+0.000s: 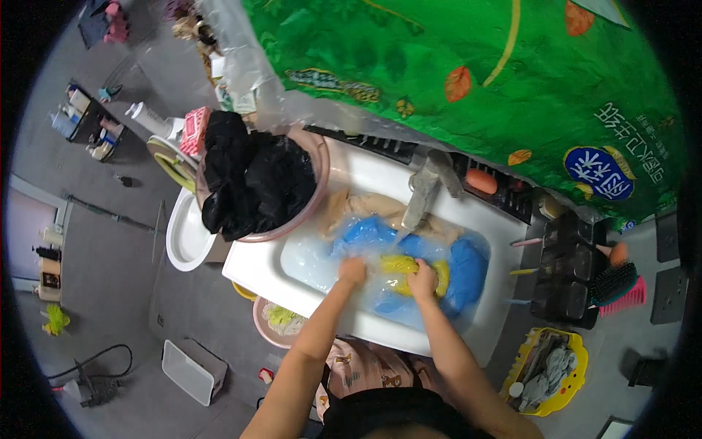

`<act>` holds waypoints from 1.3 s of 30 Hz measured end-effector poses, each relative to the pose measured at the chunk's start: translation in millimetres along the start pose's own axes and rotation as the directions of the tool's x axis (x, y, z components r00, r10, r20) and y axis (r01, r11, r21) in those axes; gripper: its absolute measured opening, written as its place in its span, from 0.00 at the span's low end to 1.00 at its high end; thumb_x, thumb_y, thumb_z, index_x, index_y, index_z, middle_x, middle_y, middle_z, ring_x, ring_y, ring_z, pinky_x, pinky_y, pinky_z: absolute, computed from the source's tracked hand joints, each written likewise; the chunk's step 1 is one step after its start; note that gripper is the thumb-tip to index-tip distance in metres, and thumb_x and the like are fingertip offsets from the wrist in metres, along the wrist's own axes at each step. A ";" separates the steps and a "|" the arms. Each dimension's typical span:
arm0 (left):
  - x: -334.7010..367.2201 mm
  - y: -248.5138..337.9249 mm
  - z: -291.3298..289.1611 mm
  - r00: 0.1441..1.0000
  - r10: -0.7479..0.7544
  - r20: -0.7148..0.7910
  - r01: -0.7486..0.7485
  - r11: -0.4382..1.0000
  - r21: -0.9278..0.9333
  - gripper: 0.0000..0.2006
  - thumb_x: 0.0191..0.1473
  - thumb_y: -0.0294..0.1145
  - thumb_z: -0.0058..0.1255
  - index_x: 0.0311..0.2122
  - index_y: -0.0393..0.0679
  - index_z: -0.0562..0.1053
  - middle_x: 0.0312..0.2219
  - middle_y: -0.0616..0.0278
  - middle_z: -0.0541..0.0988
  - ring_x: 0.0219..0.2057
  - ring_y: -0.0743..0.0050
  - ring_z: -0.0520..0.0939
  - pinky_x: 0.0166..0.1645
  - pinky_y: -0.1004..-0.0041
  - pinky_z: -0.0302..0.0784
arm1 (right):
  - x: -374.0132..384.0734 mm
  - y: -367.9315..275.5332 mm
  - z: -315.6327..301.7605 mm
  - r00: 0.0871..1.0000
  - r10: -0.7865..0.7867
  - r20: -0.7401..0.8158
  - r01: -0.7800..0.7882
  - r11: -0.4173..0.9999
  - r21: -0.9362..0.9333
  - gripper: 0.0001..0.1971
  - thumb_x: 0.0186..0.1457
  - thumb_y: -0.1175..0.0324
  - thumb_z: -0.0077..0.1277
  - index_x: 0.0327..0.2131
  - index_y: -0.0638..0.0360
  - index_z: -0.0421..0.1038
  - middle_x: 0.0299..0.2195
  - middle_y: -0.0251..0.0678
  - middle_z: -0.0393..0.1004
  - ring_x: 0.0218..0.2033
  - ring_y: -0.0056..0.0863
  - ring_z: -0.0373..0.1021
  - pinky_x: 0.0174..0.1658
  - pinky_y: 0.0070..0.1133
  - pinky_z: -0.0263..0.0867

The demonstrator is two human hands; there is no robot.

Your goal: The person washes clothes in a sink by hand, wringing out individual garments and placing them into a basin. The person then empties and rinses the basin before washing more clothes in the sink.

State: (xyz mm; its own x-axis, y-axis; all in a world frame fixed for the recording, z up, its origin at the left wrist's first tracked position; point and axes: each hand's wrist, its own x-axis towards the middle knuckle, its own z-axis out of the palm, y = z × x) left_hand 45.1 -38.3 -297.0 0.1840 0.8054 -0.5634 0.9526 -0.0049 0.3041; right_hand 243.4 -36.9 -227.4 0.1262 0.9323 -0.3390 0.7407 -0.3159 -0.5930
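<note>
In a white washbasin (503, 252) of cloudy water, blue cloth (468, 271) bulges up on the right and spreads under the tap (423, 201). Beige cloth (373, 207) lies along the far side. My right hand (422, 281) is closed on a wet yellow cloth (398, 265), which bends round it at the water's surface. Left of it, my left hand (352, 272) is closed at the waterline, by the edge of the blue cloth. Whatever its fingers hold is hidden.
A pink tub (322, 172) heaped with black clothing (252, 175) rests on the basin's left end. Behind hangs a large green package (439, 80). Black holders (567, 271) with brushes stand at the right, above a yellow basket (578, 373) of cloths. An orange soap bar (481, 181) sits behind the tap.
</note>
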 end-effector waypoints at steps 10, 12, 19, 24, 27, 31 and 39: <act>-38.5 41.1 -29.8 0.990 0.140 0.021 -0.138 0.986 -0.089 0.11 0.44 0.39 0.44 0.29 0.45 0.74 0.31 0.54 0.76 0.34 0.58 0.77 0.37 0.61 0.70 | 75.4 -27.9 -19.8 0.941 -0.288 0.177 0.338 0.784 -0.521 0.45 0.32 0.61 0.57 0.55 0.59 0.44 0.53 0.43 0.53 0.51 0.40 0.56 0.51 0.32 0.55; -50.0 38.8 -48.8 0.994 0.111 0.003 -0.111 0.993 -0.036 0.14 0.43 0.43 0.45 0.30 0.42 0.72 0.29 0.53 0.76 0.32 0.54 0.76 0.36 0.61 0.70 | 85.2 -29.3 -11.0 0.927 0.045 0.373 0.168 0.838 -0.518 0.40 0.34 0.56 0.55 0.52 0.62 0.52 0.47 0.46 0.64 0.44 0.39 0.65 0.47 0.30 0.60; -6.9 10.4 -77.7 0.793 0.177 -0.583 -0.294 0.949 -0.111 0.23 0.43 0.46 0.46 0.42 0.41 0.64 0.42 0.54 0.69 0.41 0.54 0.71 0.43 0.63 0.67 | 60.1 -28.6 18.1 0.886 -0.026 0.463 0.305 0.785 -0.540 0.24 0.33 0.52 0.51 0.32 0.62 0.73 0.34 0.47 0.72 0.37 0.37 0.70 0.41 0.29 0.64; 22.3 44.2 -83.4 0.828 0.474 -0.300 -0.395 0.872 0.288 0.28 0.43 0.49 0.45 0.50 0.47 0.60 0.54 0.56 0.56 0.46 0.55 0.67 0.48 0.63 0.63 | 19.9 -32.1 16.6 0.832 -0.048 0.553 0.397 0.747 -0.533 0.24 0.38 0.49 0.47 0.31 0.62 0.74 0.33 0.46 0.73 0.37 0.37 0.70 0.40 0.28 0.64; 24.0 59.3 -92.9 0.939 0.343 -0.008 -0.330 0.909 0.253 0.27 0.44 0.51 0.44 0.49 0.50 0.63 0.47 0.55 0.66 0.45 0.59 0.70 0.48 0.63 0.63 | 10.2 -27.9 0.6 0.837 -0.100 0.538 0.394 0.792 -0.466 0.24 0.37 0.49 0.48 0.30 0.61 0.73 0.31 0.46 0.73 0.34 0.39 0.70 0.38 0.30 0.64; 22.2 28.2 -63.4 0.952 0.266 0.154 -0.294 0.934 0.204 0.23 0.46 0.52 0.38 0.40 0.48 0.72 0.35 0.56 0.76 0.40 0.59 0.74 0.48 0.63 0.62 | 24.9 -21.7 -19.9 0.925 -0.211 0.317 0.236 0.971 -0.042 0.22 0.38 0.50 0.48 0.29 0.61 0.72 0.30 0.47 0.72 0.32 0.41 0.70 0.36 0.32 0.64; -33.7 27.2 -49.2 0.877 0.435 -0.206 -0.414 0.900 0.137 0.18 0.44 0.50 0.43 0.23 0.45 0.76 0.26 0.54 0.75 0.34 0.58 0.72 0.42 0.62 0.63 | 126.4 42.5 26.3 0.891 -0.393 -0.227 0.326 0.902 -0.282 0.19 0.43 0.57 0.44 0.35 0.61 0.69 0.37 0.50 0.69 0.39 0.45 0.66 0.43 0.33 0.60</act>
State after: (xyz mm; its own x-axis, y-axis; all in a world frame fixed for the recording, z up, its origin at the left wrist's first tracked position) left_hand 52.9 -36.4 -231.9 0.5257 0.8259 -0.2037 0.8141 -0.4190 0.4021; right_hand 273.4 62.9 -314.7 -0.0293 0.9949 0.0967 0.8957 0.0691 -0.4393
